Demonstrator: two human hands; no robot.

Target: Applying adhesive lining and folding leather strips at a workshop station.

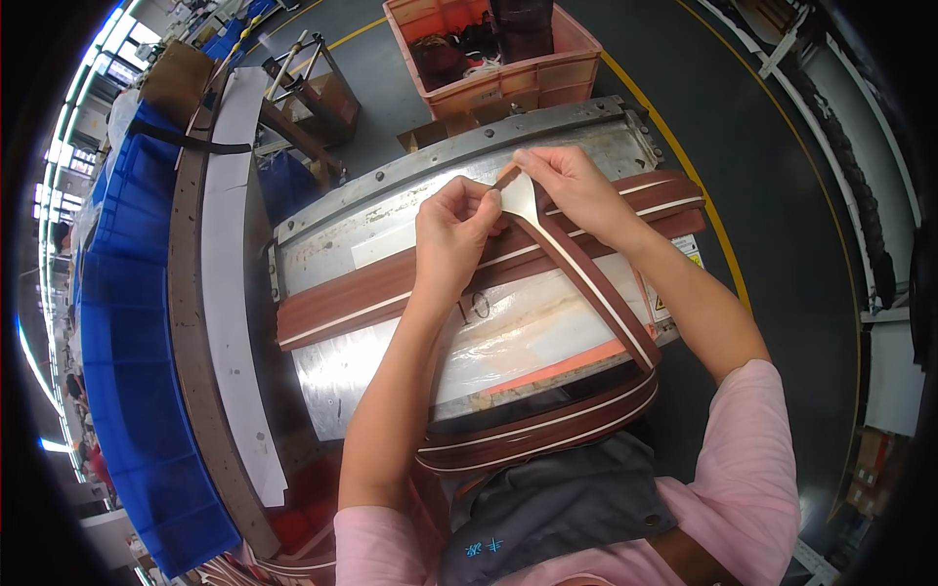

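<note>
A long brown strap with a cream edge runs from my lap up over a grey metal machine top. Both hands pinch its upper end above the machine. My left hand grips the strap end from the left. My right hand holds the pale tip from the right, fingers closed on it. Several more brown straps lie flat across the machine top under my hands. A bundle of looped straps hangs at the machine's near edge, against my lap.
A salmon plastic crate with dark items stands beyond the machine. Blue bins and a long brown-and-white curved strip line the left side. Dark floor with a yellow line lies to the right.
</note>
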